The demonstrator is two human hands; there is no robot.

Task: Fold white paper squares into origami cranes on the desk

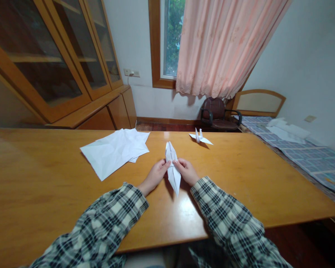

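Observation:
A long, diamond-shaped piece of folded white paper (174,179) is held just above the table, one narrow tip towards me and the other end pointing away. My left hand (156,174) pinches its left edge near the middle, thumb on top. On the opposite edge my right hand (187,171) grips it the same way, its thumb close to the left one. The fingers beneath the paper are hidden. Beyond my right hand, a finished-looking white paper crane (200,137) stands on the table with its wings spread.
Several creased white paper sheets (114,152) lie overlapping on the wooden table (240,175), left of my hands. Past the far edge are a brown office chair (214,111) and a glass-fronted cabinet (72,70). A bed (304,145) with a checked cover is at right.

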